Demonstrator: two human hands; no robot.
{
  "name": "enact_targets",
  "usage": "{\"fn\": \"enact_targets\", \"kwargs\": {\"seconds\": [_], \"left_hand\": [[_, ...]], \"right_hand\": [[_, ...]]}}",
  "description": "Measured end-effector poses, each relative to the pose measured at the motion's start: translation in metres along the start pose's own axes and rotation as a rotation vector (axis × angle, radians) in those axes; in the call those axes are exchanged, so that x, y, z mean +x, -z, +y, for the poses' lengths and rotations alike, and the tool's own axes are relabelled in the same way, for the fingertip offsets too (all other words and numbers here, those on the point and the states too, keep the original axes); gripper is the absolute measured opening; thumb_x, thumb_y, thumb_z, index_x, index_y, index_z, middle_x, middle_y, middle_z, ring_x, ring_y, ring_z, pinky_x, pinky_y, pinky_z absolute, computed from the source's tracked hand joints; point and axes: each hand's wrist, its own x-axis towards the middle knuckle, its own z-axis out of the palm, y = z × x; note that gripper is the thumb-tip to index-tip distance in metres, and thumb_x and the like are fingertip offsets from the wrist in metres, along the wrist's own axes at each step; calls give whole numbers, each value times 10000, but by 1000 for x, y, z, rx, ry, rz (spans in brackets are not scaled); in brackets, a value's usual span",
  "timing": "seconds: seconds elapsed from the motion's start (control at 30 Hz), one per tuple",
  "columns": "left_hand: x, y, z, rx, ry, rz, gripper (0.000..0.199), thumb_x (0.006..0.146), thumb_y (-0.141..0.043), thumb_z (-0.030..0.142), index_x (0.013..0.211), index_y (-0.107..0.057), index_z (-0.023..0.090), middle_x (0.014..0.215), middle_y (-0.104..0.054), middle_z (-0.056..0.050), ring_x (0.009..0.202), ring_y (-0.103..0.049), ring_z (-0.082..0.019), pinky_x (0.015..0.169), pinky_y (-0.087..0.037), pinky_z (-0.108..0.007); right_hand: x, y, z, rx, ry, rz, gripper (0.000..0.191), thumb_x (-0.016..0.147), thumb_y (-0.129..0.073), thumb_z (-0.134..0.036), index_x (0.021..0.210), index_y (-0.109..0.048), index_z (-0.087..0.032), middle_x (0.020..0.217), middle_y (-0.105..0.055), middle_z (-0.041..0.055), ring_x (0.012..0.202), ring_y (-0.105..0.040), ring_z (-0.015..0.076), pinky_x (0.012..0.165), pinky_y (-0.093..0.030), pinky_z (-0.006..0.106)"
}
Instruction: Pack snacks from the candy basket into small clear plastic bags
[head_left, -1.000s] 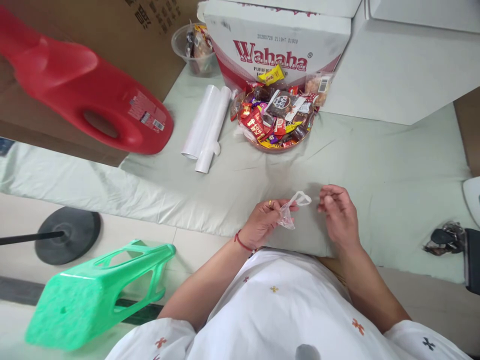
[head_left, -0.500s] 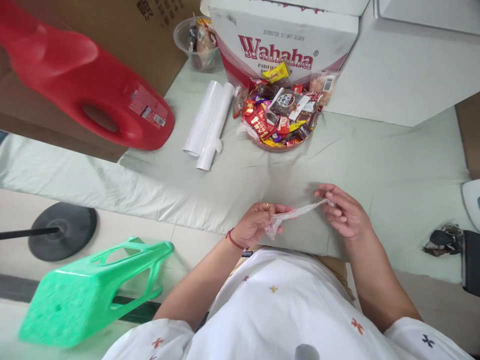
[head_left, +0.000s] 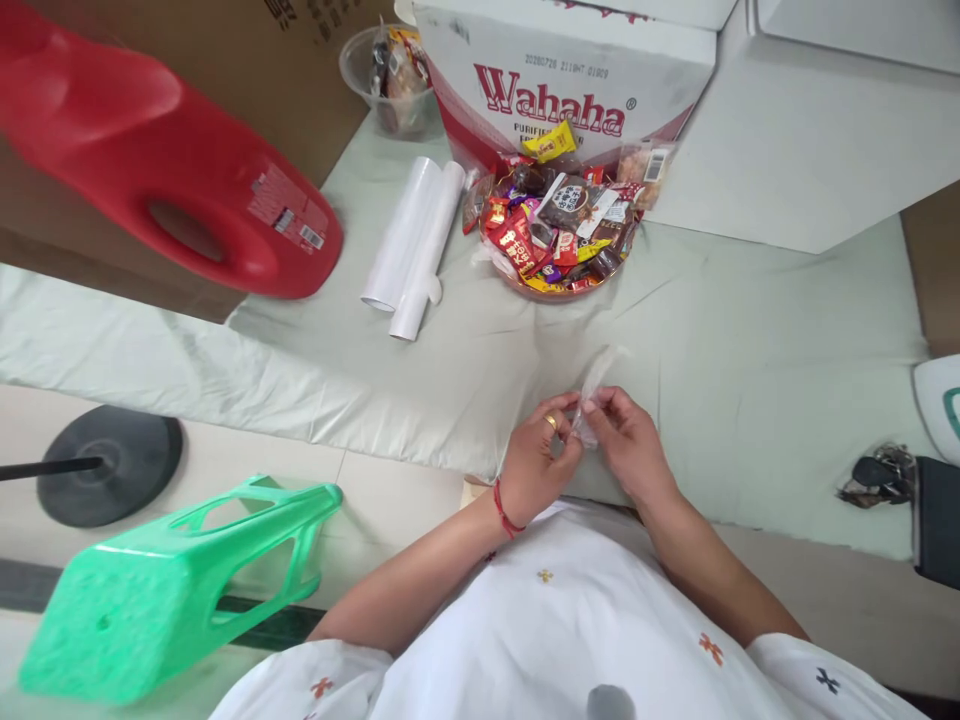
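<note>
Head | plastic (head_left: 598,372) in fingers (head_left: 621,400) | candy bowl (head_left: 559,294) before carton (head_left: 645,65) (rolls (head_left: 401,240) beside)

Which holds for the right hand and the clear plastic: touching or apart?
Touching: the head view shows the right hand with its thumb against the clear plastic.

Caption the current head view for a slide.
Left grip and right grip hold a piece of translucent plastic, with wrapped snacks and a Wahaha box beyond.

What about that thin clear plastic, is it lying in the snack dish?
No, the clear plastic is held in the left grip and the right grip, apart from the snack dish.
</note>
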Motion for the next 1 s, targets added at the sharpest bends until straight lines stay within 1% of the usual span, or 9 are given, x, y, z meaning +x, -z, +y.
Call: {"fn": "enact_targets", "kwargs": {"seconds": [0.1, 0.23, 0.4, 0.47, 0.53, 0.63, 0.77, 0.83, 1.0], "left_hand": [[-1, 1, -8, -157, 118, 17, 191, 873, -644, 242, 713, -547, 209, 1217, -725, -110, 1164, -649, -243, 958, -480, -358], [-3, 6, -14, -251, 230, 37, 172, 900, -625, 303, 779, -565, 197, 1084, -702, -81, 974, -639, -191, 850, -484, -311], [1, 2, 0, 131, -113, 193, 206, 889, -709, 368, 971, -601, 212, 1096, -624, -101, 1007, -604, -214, 811, -487, -320], [8, -2, 5, 250, -207, 156, 236, 887, -718, 403, 983, -624, 209, 1055, -640, -101, 982, -601, -225, 826, -488, -349], [17, -6, 5, 290, -204, 94, 176, 922, -673, 381, 937, -649, 208, 976, -666, -80, 933, -603, -217, 835, -480, -358], [29, -8, -1, 162, -31, 57, 209, 969, -591, 355, 831, -635, 205, 773, -630, -14, 730, -551, -157, 731, -447, -308], [33, -6, -10, -198, 200, 92, 289, 909, -662, 449, 794, -594, 192, 715, -581, 20, 658, -485, -115, 666, -413, -261], [31, -6, -12, -286, 230, 94, 321, 884, -689, 482, 790, -595, 189, 737, -600, 13, 685, -498, -115, 683, -419, -256], [21, -12, -7, -233, 186, 31, 380, 887, -690, 557, 824, -626, 187, 746, -593, 5, 695, -502, -126, 667, -411, -258]], "right_hand": [[5, -1, 3, 103, -20, 80, 337, 890, -711, -546, 823, -599, -235, 705, -571, -30, 628, -515, 133, 575, -469, 261], [4, 10, 0, 53, -8, 86, 320, 920, -674, -535, 833, -592, -238, 710, -556, -23, 613, -527, 143, 534, -473, 270], [-2, 23, -5, -442, 245, 99, 243, 1004, -577, -422, 877, -634, -222, 846, -632, 27, 687, -567, 149, 621, -464, 291], [-6, 23, -8, -559, 332, 53, 224, 1012, -562, -376, 881, -649, -217, 879, -650, 36, 726, -586, 154, 646, -459, 293], [-9, 22, -9, -581, 365, 6, 213, 1013, -558, -357, 893, -662, -215, 869, -652, 31, 729, -591, 151, 651, -454, 290], [-12, 24, -8, -503, 311, 30, 228, 1001, -583, -394, 888, -672, -217, 851, -639, 23, 704, -572, 145, 632, -450, 284], [-12, 33, 2, -210, 33, 25, 324, 943, -653, -531, 856, -668, -220, 739, -601, -3, 642, -545, 147, 617, -475, 287], [-11, 37, 6, -94, -53, -6, 365, 911, -680, -581, 866, -673, -219, 740, -617, -3, 663, -561, 153, 656, -499, 296], [-6, 38, 0, -51, 2, -16, 450, 881, -709, -622, 1103, -707, -231, 1034, -711, 49, 907, -625, 186, 832, -510, 318]]}}
